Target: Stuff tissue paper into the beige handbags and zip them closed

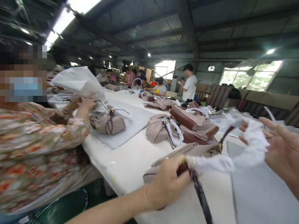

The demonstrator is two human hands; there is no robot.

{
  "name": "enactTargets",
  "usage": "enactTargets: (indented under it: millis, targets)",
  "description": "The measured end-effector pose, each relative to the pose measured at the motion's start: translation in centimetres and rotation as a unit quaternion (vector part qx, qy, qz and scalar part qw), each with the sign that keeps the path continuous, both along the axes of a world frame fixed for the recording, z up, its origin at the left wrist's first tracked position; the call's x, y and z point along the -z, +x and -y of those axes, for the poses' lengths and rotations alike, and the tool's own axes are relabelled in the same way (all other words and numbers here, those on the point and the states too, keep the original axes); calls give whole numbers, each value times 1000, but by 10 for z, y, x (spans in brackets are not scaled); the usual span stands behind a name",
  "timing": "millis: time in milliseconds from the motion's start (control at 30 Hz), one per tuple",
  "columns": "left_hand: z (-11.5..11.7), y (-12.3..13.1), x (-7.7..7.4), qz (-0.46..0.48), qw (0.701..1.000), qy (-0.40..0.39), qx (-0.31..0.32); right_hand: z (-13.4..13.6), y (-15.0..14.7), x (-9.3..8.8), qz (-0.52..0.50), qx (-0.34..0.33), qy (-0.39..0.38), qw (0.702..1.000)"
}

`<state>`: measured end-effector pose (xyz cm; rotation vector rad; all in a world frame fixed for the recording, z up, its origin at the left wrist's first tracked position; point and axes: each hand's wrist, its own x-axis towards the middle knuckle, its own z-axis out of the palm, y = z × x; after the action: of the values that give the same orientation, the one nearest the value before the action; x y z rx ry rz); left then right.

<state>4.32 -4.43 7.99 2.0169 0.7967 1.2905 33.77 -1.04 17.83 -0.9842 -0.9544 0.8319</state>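
A beige handbag (pixel 177 155) with brown trim lies on the table right in front of me, partly hidden behind my left arm and hand. My left hand (pixel 167 182) is closed round the brown leather end of its handle, where a dark strap (pixel 201 196) hangs down. From there the handle, covered in white wrapping (pixel 216 163), arches to the right. My right hand (pixel 280 147) is curled round the wrapped part, its fingers partly behind the white material and slightly blurred.
A co-worker in a floral sleeve (pixel 46 140) handles another handbag (pixel 108 123) at the left on a grey sheet (pixel 130 140). More beige-and-brown bags (pixel 193 118) are piled ahead. Clear plastic (pixel 224 116) lies behind them. A grey sheet (pixel 261 193) covers the right side. People stand farther back.
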Motion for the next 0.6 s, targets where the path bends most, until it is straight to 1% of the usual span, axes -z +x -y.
enactTargets:
  millis: [33,67,100,133,167,200,233,300,333,433,533,600]
  targets:
    - [-12,-8,-18,84,993,-85,-9,-13,-3,5,28,-7,8,1000]
    - [-24,-15,-31,167,976,-139,-32,-24,-8,15,61,-14,2,998]
    - [-37,-22,-39,205,964,-165,-43,-33,-14,29,98,-23,-25,995]
    - [-48,-29,-43,230,954,-185,-46,-39,-21,46,152,-40,-66,985]
    - [-58,-36,-43,251,945,-207,-47,-43,-29,64,204,-65,-108,971]
    - [-67,-42,-39,269,935,-225,-48,-44,-38,84,233,-113,-151,954]
    - [-73,-48,-33,287,926,-242,-50,-43,-47,102,240,-134,-180,944]
    - [-81,-60,-20,316,907,-270,-64,-38,-66,135,245,-159,-213,932]
    - [-82,-66,-14,327,900,-280,-75,-35,-74,147,241,-159,-219,932]
    - [-80,-83,2,351,878,-303,-115,-26,-90,174,224,-153,-222,937]
    - [-73,-95,15,373,857,-320,-158,-16,-96,192,128,-168,-240,947]
    - [-66,-100,22,380,841,-339,-183,-9,-100,201,55,-188,-261,945]
